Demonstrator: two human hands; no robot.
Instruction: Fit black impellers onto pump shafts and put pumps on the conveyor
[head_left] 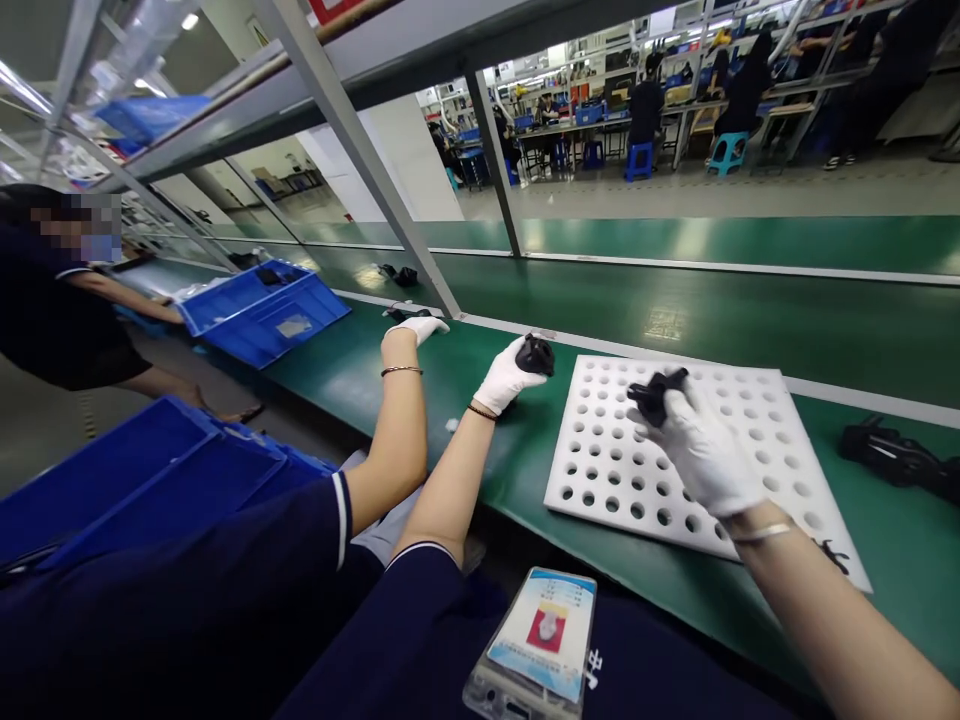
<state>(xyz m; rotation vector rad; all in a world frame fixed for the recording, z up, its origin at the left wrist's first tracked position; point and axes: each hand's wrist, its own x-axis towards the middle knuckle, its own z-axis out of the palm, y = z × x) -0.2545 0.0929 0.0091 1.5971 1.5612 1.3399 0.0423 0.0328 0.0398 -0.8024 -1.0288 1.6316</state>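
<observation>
My left hand (510,378), in a white glove, closes round a small black moulded part (535,355) above the green bench, just left of a white foam tray (592,520). The tray has rows of round holes. Over it, my gloved right hand (705,455) grips another black part (658,396) with short arms sticking out; its exact kind I cannot make out. Beneath my left hand a dark shape is mostly hidden.
A co-worker's gloved hand (421,327) reaches in close on my left, near black parts. Blue crates (277,315) stand farther left, beside another person (60,300). More black parts (900,455) lie right of the tray. A metal post (367,160) rises behind the bench.
</observation>
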